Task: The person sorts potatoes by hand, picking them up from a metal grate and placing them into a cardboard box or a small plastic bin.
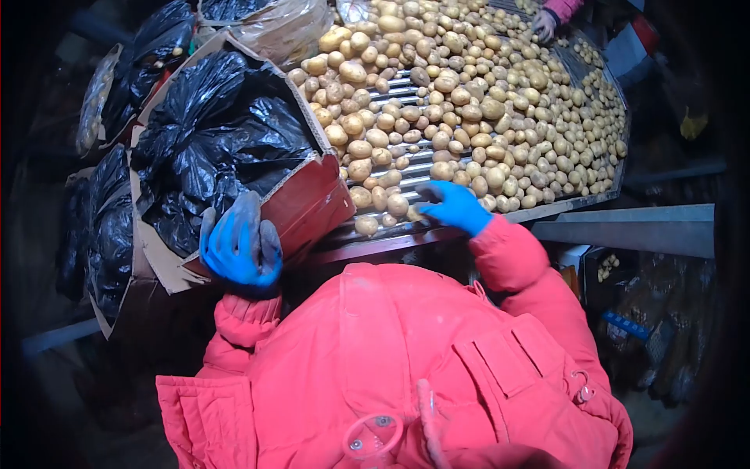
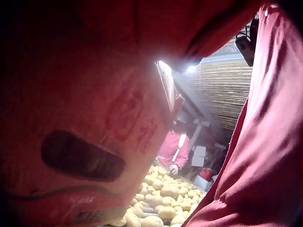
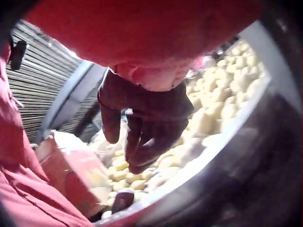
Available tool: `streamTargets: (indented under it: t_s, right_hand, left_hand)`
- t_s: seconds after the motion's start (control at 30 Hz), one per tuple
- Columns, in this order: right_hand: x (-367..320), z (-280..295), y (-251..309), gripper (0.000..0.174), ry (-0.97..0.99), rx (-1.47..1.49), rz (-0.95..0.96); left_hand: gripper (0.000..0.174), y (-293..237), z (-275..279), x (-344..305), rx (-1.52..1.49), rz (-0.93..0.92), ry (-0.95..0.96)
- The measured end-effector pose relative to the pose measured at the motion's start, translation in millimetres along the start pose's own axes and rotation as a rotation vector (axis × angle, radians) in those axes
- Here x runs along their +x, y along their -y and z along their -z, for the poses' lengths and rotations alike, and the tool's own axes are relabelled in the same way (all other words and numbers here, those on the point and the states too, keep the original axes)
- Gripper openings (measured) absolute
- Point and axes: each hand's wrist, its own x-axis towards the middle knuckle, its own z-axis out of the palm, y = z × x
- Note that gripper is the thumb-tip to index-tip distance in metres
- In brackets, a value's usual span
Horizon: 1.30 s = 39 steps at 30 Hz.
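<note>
My left hand (image 1: 242,242), in a blue glove, lies at the near edge of a cardboard box (image 1: 308,207) lined with a black plastic bag (image 1: 211,133). Its fingers extend over the bag's near side. The box's red side with a dark handle hole fills much of the left wrist view, where that hand is hidden. My right hand (image 1: 461,207), gloved too, is over the near rim of a sorting table heaped with potatoes (image 1: 500,125). Its fingers (image 3: 142,151) bend loosely downward in the right wrist view, with a few potatoes close by the fingertips.
Metal rollers (image 1: 418,168) show between the potatoes. More bagged boxes (image 1: 109,227) stand at the left, with a clear plastic bag (image 1: 281,31) behind. Another person's gloved hand (image 1: 544,26) is at the far side. A metal beam (image 1: 633,227) juts out on the right.
</note>
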Motion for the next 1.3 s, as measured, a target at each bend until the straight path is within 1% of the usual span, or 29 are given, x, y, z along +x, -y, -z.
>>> streamTargets:
  t_s: [0.03, 0.1, 0.13, 0.17, 0.2, 0.27, 0.33, 0.4, 0.5, 0.53, 0.57, 0.6, 0.63, 0.73, 0.77, 0.87, 0.9, 0.97, 1.0, 1.03, 1.13, 1.23, 1.3]
  right_hand:
    - [17, -10, 20, 0.058, 0.030, -0.183, -0.080]
    - [41, -33, 31, 0.063, 0.154, -0.399, -0.165]
    - [50, -43, 30, 0.065, 0.214, -0.510, -0.205]
    - [53, -50, 24, 0.059, 0.165, -0.531, -0.203]
    - [51, -44, 23, 0.057, 0.097, -0.446, -0.168]
    - [42, -15, 19, 0.051, -0.030, -0.272, -0.101]
    - [37, 25, 14, 0.039, -0.222, -0.131, -0.186]
    - [32, 62, 18, 0.040, -0.445, -0.739, -0.261]
    - [44, 59, 34, 0.050, -0.530, -0.743, 0.090]
    - [60, 35, 5, 0.050, -0.479, -0.671, 0.280]
    - [66, 11, 1, 0.050, -0.288, -0.466, 0.286]
    - [74, -11, 1, 0.051, -0.134, -0.466, 0.238]
    - [87, -27, -6, 0.054, 0.015, -0.512, 0.267]
    - [101, -45, -6, 0.053, 0.130, -0.649, 0.293]
    - [103, -43, -8, 0.053, 0.144, -0.658, 0.288]
    - [90, -30, -4, 0.056, 0.196, -0.672, 0.215]
    - [86, -30, -11, 0.058, 0.206, -0.672, 0.216]
    - [83, -27, -30, 0.063, 0.212, -0.550, 0.202]
    - [81, -28, -31, 0.066, 0.218, -0.485, 0.194]
    - [77, -28, -32, 0.064, 0.170, -0.493, 0.210]
    - [74, -28, -33, 0.058, 0.175, -0.482, 0.163]
    - [81, -17, -24, 0.048, 0.077, -0.155, 0.157]
    - [89, -26, -19, 0.048, 0.122, -0.128, 0.221]
  left_hand:
    - [0.026, 0, 1, 0, 0.003, 0.002, 0.010]
    - [0.026, 0, 4, 0, 0.001, 0.009, 0.036]
    - [0.026, 1, 2, 0, -0.002, 0.004, 0.016]
    - [0.027, 3, 0, -3, -0.003, 0.002, -0.003]
    - [0.027, 3, -2, -5, -0.002, 0.002, -0.023]
    - [0.028, 2, 0, -6, 0.013, 0.045, 0.010]
    - [0.029, 1, 3, -3, -0.006, 0.072, 0.050]
    - [0.028, 1, 2, -3, 0.006, 0.086, 0.034]
    - [0.028, 0, -1, -2, 0.031, 0.087, 0.026]
    - [0.028, 0, -2, -3, 0.033, 0.085, 0.030]
    - [0.028, 1, -2, -3, 0.036, 0.082, 0.033]
    - [0.028, 1, -3, -3, 0.038, 0.081, 0.025]
    - [0.027, 1, -3, -3, 0.040, 0.079, 0.018]
    - [0.026, 0, -1, 0, 0.050, 0.079, 0.034]
    - [0.026, 0, 1, 0, 0.055, 0.080, 0.045]
    - [0.026, 1, -3, -4, 0.069, 0.066, 0.002]
    - [0.026, 0, -4, -4, 0.067, 0.068, 0.000]
    - [0.026, 0, -4, -6, 0.069, 0.076, -0.001]
    - [0.027, 1, -3, -6, 0.065, 0.072, 0.009]
    - [0.027, 1, -2, -5, 0.059, 0.067, 0.019]
    - [0.027, 1, -4, -6, 0.057, 0.047, 0.011]
    - [0.025, 2, -6, -3, 0.066, 0.054, -0.006]
    - [0.025, 2, -6, -4, 0.068, 0.055, -0.021]
